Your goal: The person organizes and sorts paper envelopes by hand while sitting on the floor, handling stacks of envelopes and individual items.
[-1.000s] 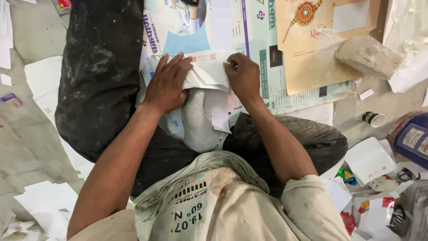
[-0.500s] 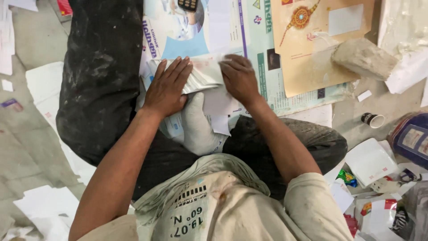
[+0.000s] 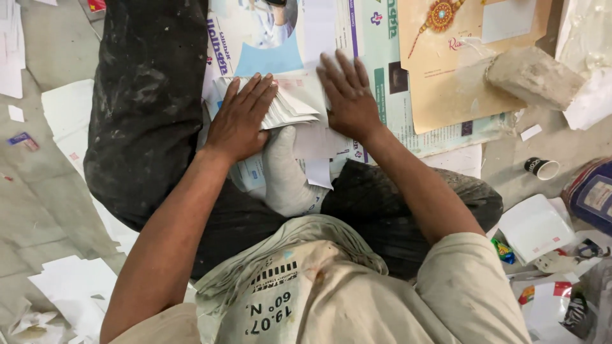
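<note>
While the left hand (image 3: pixel 239 118) lies flat with fingers spread on a fanned stack of thin white paper sheets (image 3: pixel 290 105), the right hand (image 3: pixel 347 95) presses open-palmed on its far edge. Beneath both hands spreads a glossy printed poster (image 3: pixel 376 57); right of them sits a rough grey stone (image 3: pixel 532 76).

Likely a paper workshop floor, scattered paper scraps (image 3: pixel 70 290) (printed sheets (image 3: pixel 382 38) too), stone weight (image 3: pixel 534 76)

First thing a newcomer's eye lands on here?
Both hands pressed flat at centre: left hand on a fanned stack of white paper sheets, right hand beside it. A grey stone block sits upper right on a tan card; paper scraps litter the floor lower left.
</note>
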